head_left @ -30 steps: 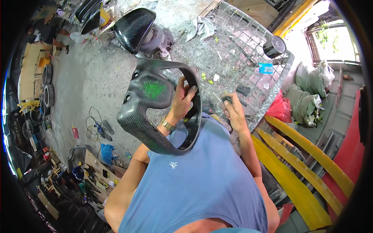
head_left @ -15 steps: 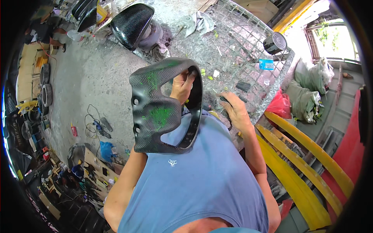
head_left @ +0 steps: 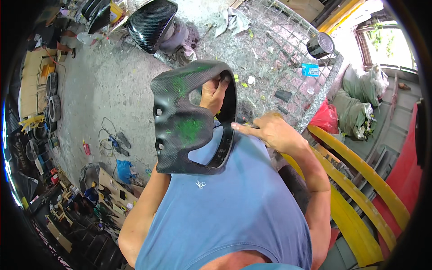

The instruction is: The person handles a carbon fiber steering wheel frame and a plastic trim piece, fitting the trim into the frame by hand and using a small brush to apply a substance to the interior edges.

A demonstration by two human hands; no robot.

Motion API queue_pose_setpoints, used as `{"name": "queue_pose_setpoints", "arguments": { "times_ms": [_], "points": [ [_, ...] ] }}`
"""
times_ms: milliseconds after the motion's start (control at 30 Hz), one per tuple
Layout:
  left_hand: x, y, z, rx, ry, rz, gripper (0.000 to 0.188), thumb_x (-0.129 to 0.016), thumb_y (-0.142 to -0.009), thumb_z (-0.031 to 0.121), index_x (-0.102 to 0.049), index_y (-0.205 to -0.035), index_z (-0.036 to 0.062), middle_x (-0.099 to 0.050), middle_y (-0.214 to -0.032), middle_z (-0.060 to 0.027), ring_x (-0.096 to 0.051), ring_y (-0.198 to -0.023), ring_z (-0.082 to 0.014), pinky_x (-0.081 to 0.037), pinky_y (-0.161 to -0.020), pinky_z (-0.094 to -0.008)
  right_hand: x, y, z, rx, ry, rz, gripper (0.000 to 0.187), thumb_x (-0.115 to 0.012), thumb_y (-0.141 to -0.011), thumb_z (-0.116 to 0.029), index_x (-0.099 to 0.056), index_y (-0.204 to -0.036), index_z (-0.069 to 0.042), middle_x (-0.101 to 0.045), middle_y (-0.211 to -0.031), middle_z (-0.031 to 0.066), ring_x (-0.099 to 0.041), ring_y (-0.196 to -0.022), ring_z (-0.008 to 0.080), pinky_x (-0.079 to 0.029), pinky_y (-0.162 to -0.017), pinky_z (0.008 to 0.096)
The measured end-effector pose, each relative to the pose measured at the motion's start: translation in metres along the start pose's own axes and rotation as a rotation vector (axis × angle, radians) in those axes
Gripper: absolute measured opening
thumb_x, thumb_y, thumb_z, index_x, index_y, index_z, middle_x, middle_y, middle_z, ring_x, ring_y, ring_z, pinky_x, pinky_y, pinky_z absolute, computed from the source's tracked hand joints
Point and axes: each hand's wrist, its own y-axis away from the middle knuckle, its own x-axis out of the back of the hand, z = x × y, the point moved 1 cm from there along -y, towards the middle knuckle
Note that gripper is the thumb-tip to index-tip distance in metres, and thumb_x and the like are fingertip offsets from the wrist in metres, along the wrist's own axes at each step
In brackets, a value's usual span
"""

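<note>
A dark carbon-weave shell (head_left: 180,112) with large cut-outs, two round holes and green scuffed patches is held up in front of my chest. Through its upper opening my left hand (head_left: 212,95) shows, closed with the thumb on the shell's far rim; my left forearm passes behind the piece. My right hand (head_left: 276,132) is at the shell's right side. Its index finger stretches out to the inner edge and appears to touch it, while the other fingers are curled and partly hidden. I see nothing held in it.
Ahead is a littered mesh-topped table (head_left: 265,58) with a dark can (head_left: 320,45), a blue label (head_left: 310,69), a rag (head_left: 231,21) and a small black block (head_left: 283,95). A glossy carbon shell (head_left: 150,24) stands at its left. Yellow curved panels (head_left: 360,166) lie right.
My right hand has moved left from over the table to the shell's inner edge, with its index finger now extended. The shell has shifted very slightly up and right in my left hand.
</note>
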Motion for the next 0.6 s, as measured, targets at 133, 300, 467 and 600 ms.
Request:
{"name": "queue_pose_setpoints", "arguments": {
  "times_ms": [133, 300, 467, 600],
  "points": [
    [-0.001, 0.002, 0.003, 0.020, -0.010, 0.012, 0.044, -0.054, -0.097, 0.002, -0.037, -0.137, 0.0110, -0.054, -0.108, 0.0003, -0.050, -0.097, -0.0072, -0.041, -0.086, -0.0230, -0.005, 0.004, -0.003, 0.118, -0.049, -0.041, 0.065, -0.047, -0.088, -0.005, -0.041, -0.145, -0.035, -0.058, -0.085, 0.0129, -0.063, -0.076, 0.0326, -0.052, -0.069, 0.0428],
    [0.000, 0.000, 0.001, 0.035, 0.064, -0.005, 0.046, -0.053, -0.097, 0.001, -0.035, -0.138, 0.0115, -0.053, -0.107, 0.0012, -0.049, -0.096, -0.0065, -0.041, -0.085, -0.0219, -0.007, 0.005, -0.004, 0.138, -0.035, 0.007, 0.075, -0.052, -0.082, -0.002, -0.039, -0.146, -0.039, -0.055, -0.085, 0.0098, -0.060, -0.077, 0.0289, -0.049, -0.070, 0.0387],
    [-0.003, 0.003, 0.007, 0.055, -0.017, 0.005, 0.046, -0.054, -0.097, 0.002, -0.036, -0.138, 0.0130, -0.052, -0.105, 0.0018, -0.048, -0.094, -0.0057, -0.041, -0.081, -0.0201, 0.011, -0.004, 0.005, 0.007, 0.279, 0.025, 0.060, -0.050, -0.092, -0.013, -0.041, -0.143, -0.043, -0.057, -0.087, 0.0107, -0.063, -0.073, 0.0272, -0.052, -0.068, 0.0390],
    [-0.007, 0.004, 0.008, 0.120, 0.047, -0.005, 0.043, -0.053, -0.098, 0.003, -0.037, -0.136, 0.0123, -0.053, -0.103, 0.0014, -0.047, -0.090, -0.0049, -0.040, -0.078, -0.0196, 0.019, -0.019, 0.023, -0.006, 0.344, 0.100, 0.059, -0.050, -0.093, -0.015, -0.040, -0.144, -0.042, -0.054, -0.081, 0.0099, -0.061, -0.072, 0.0272, -0.051, -0.071, 0.0398]
  ]
}}
